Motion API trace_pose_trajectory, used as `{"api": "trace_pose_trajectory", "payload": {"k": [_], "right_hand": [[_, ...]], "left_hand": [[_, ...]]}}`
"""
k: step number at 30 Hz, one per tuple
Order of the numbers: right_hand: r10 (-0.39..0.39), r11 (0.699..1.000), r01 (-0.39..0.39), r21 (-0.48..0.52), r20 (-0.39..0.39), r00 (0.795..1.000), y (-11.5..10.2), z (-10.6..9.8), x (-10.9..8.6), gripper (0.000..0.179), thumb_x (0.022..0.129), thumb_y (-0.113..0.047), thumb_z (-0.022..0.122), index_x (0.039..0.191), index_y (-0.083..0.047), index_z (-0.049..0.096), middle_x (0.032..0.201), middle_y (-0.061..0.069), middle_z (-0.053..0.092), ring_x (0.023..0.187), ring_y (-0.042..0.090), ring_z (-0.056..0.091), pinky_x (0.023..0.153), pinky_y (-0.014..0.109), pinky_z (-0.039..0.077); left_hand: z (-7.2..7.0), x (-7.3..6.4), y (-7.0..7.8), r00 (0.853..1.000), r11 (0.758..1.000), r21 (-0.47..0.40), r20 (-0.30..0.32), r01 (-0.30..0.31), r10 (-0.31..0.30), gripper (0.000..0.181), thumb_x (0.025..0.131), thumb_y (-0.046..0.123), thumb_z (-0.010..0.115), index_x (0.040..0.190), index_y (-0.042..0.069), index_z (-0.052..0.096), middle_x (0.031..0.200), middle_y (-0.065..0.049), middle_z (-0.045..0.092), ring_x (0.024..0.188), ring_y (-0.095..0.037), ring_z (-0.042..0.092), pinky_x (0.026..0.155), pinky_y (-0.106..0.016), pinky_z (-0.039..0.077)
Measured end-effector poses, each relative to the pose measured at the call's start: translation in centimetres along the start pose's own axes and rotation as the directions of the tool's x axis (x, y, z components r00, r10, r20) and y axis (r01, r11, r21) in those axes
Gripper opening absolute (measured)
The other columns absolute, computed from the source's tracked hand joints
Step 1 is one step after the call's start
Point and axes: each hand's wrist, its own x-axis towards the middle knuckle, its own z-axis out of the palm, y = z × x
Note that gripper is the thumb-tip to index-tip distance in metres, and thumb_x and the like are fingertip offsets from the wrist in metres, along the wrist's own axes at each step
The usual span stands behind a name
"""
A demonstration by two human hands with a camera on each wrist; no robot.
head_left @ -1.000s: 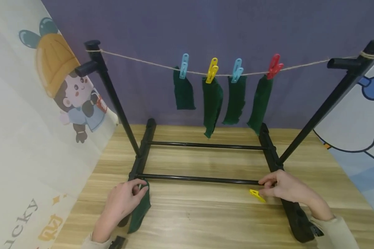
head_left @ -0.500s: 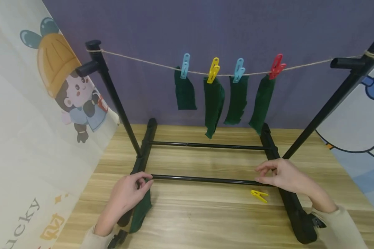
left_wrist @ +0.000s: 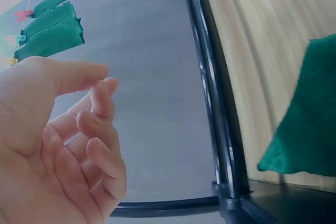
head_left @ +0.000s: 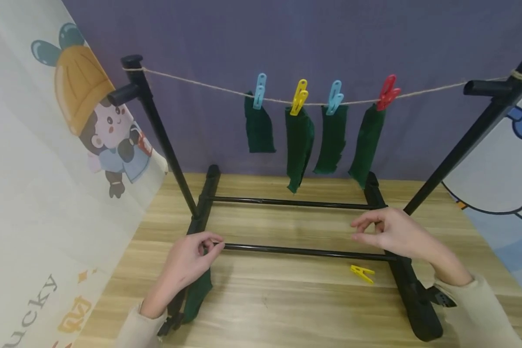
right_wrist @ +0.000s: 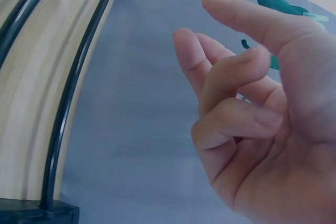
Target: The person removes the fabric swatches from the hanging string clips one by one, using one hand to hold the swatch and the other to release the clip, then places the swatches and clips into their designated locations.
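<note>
- Rack of black tubes (head_left: 296, 251) carries four dark-green cloth strips (head_left: 300, 145) on its beige string (head_left: 209, 85).
- Left hand (head_left: 195, 253) is above the rack's left foot (head_left: 209, 188), loosely curled, grasping nothing.
- Right hand (head_left: 389, 232) is above its right foot (head_left: 419, 309), relaxed, also without anything.
- Loose dark-green cloth (head_left: 198, 294) lies beside the left foot, yellow plastic clothespin (head_left: 362, 275) near the right foot.

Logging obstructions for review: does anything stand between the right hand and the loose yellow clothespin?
In the head view, the front crossbar runs between the right hand and the loose yellow clothespin; hand height is unclear, so whether it truly blocks cannot be told.
</note>
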Motion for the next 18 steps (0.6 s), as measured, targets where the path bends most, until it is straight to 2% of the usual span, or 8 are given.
{"api": "trace_pose_trajectory", "payload": {"k": [5, 10, 14, 18], "right_hand": [[-0.008, 1.000, 0.008, -0.014, 0.005, 1.000, -0.8, -0.8, 0.3, 0.026, 0.085, -0.042, 0.072, 0.104, -0.024, 0.071, 0.087, -0.012, 0.067, 0.039, 0.005, 0.031, 0.036, 0.023, 0.028], [-0.024, 0.999, 0.024, -0.028, -0.021, 0.999, -1.6, -1.3, 0.6, 0.023, 0.085, -0.043, 0.071, 0.101, -0.026, 0.071, 0.084, -0.014, 0.066, 0.039, 0.005, 0.029, 0.037, 0.023, 0.026], [-0.040, 0.998, 0.038, -0.048, -0.037, 0.999, -2.2, -1.7, 0.8, 0.020, 0.086, -0.044, 0.070, 0.096, -0.027, 0.072, 0.064, -0.015, 0.060, 0.039, 0.004, 0.026, 0.037, 0.023, 0.025], [-0.063, 0.997, 0.061, -0.054, -0.041, 0.997, -2.5, -2.1, 0.9, 0.016, 0.087, -0.042, 0.070, 0.094, -0.028, 0.071, 0.057, -0.015, 0.057, 0.038, 0.004, 0.024, 0.037, 0.023, 0.025]], "left_hand": [[-0.3, 0.7, 0.6, 0.999, 0.999, -0.021, 0.000, -0.034, 0.034, 0.010, 0.090, 0.031, 0.068, 0.096, 0.024, 0.073, 0.065, 0.022, 0.056, 0.048, -0.003, 0.047, 0.045, -0.024, 0.040], [-0.4, 1.2, 1.2, 0.998, 0.998, -0.032, -0.013, -0.058, 0.057, 0.009, 0.090, 0.029, 0.068, 0.095, 0.024, 0.073, 0.066, 0.021, 0.057, 0.048, -0.003, 0.047, 0.046, -0.025, 0.040], [-0.2, 1.5, 1.7, 0.996, 0.995, -0.045, -0.032, -0.088, 0.087, 0.007, 0.089, 0.028, 0.069, 0.094, 0.025, 0.072, 0.068, 0.022, 0.058, 0.049, -0.001, 0.048, 0.048, -0.024, 0.042], [0.1, 1.8, 2.1, 0.996, 0.994, -0.059, -0.025, -0.090, 0.089, 0.005, 0.090, 0.029, 0.068, 0.093, 0.029, 0.072, 0.069, 0.022, 0.058, 0.050, -0.001, 0.049, 0.048, -0.023, 0.042]]}}
